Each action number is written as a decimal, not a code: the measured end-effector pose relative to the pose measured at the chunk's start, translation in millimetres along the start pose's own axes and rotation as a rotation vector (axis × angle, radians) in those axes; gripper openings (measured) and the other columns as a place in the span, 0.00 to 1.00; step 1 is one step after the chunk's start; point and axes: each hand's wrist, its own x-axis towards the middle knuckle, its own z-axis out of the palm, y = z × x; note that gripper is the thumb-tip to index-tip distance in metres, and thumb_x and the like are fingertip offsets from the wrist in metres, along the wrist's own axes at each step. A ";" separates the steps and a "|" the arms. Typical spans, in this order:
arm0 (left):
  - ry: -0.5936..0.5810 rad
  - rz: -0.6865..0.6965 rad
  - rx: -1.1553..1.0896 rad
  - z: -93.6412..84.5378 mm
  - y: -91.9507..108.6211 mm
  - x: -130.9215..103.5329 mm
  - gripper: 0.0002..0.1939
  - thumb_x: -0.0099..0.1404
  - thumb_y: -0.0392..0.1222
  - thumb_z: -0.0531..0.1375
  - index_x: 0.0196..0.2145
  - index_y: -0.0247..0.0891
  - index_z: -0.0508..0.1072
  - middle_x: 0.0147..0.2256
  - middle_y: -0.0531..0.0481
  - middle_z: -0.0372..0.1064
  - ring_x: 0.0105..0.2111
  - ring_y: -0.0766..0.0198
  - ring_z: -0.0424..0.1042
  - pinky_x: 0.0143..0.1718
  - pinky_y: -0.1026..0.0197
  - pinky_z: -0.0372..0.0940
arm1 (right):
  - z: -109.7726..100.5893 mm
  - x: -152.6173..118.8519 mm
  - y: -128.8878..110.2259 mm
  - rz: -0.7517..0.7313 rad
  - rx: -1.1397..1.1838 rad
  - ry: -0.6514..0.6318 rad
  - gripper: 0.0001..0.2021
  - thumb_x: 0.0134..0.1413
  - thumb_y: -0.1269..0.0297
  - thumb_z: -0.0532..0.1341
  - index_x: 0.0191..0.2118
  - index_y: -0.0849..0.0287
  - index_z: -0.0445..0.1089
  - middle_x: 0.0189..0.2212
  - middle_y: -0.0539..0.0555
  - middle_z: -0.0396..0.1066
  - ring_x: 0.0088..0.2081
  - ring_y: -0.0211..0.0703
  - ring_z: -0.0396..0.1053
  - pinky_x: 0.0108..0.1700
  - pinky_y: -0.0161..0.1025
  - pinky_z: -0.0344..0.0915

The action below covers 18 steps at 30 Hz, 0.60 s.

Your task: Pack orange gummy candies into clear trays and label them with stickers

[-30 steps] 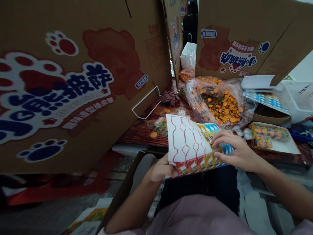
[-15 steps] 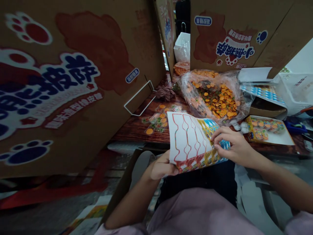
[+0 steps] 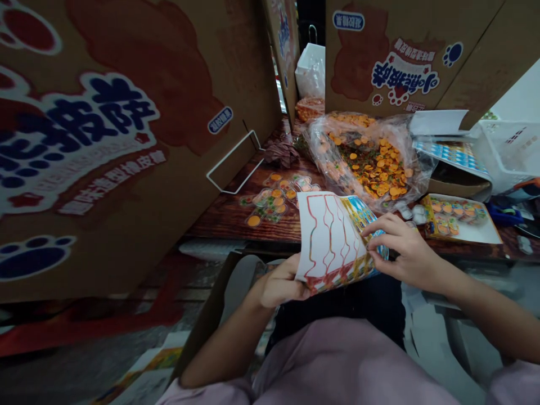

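A white sheet with wavy cut lines and a colourful printed part (image 3: 333, 239) is held above my lap at the table's near edge. My left hand (image 3: 284, 283) grips its lower left corner, thumb on top. At the right side my right hand (image 3: 394, 244) has its fingers pinched together at the printed part; what lies between the fingertips is too small to make out. Behind the sheet, small clear packs with orange pieces (image 3: 274, 199) are spread on the wooden table (image 3: 211, 225). A large clear bag of orange pieces (image 3: 371, 163) lies open farther back.
Large printed cartons stand at the left (image 3: 139, 169) and back (image 3: 405, 56). To the right are a shallow box with small packs (image 3: 464, 219), an opened carton with blue-patterned sheets (image 3: 451, 154), a white basket (image 3: 512, 146) and a blue tape dispenser (image 3: 504, 215). A white wire frame (image 3: 228, 163) leans leftward.
The view has shifted slightly. The sheet is bent a little more, and its right edge has moved left. My left hand keeps its grip; my right hand remains at the printed part.
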 end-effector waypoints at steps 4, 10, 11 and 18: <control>0.005 0.012 0.037 4.4 5.3 1.3 0.10 0.42 0.43 0.70 0.23 0.37 0.77 0.28 0.48 0.72 0.34 0.53 0.67 0.43 0.54 0.61 | 2.6 -1.6 -1.8 0.002 -0.064 -0.015 0.07 0.60 0.74 0.60 0.34 0.55 0.69 0.45 0.57 0.77 0.46 0.50 0.71 0.52 0.53 0.68; -0.037 0.002 0.047 8.3 9.6 4.7 0.09 0.43 0.43 0.70 0.19 0.38 0.75 0.23 0.50 0.69 0.30 0.56 0.67 0.41 0.55 0.63 | 5.5 -1.9 1.3 0.003 -0.082 -0.031 0.07 0.57 0.75 0.61 0.33 0.55 0.68 0.48 0.59 0.75 0.48 0.52 0.71 0.52 0.52 0.69; -0.032 0.004 0.044 8.7 10.3 5.0 0.09 0.43 0.42 0.70 0.19 0.38 0.74 0.23 0.50 0.69 0.30 0.56 0.67 0.41 0.55 0.63 | 5.4 -1.7 1.8 0.009 -0.069 -0.028 0.07 0.56 0.75 0.61 0.33 0.55 0.68 0.49 0.59 0.75 0.49 0.52 0.72 0.52 0.52 0.69; -0.031 -0.045 -0.023 6.9 10.5 4.4 0.12 0.41 0.39 0.68 0.28 0.36 0.81 0.28 0.50 0.74 0.31 0.57 0.65 0.37 0.57 0.61 | 1.1 1.0 1.9 0.051 0.112 -0.028 0.08 0.54 0.76 0.61 0.32 0.55 0.66 0.47 0.58 0.75 0.48 0.47 0.74 0.49 0.45 0.73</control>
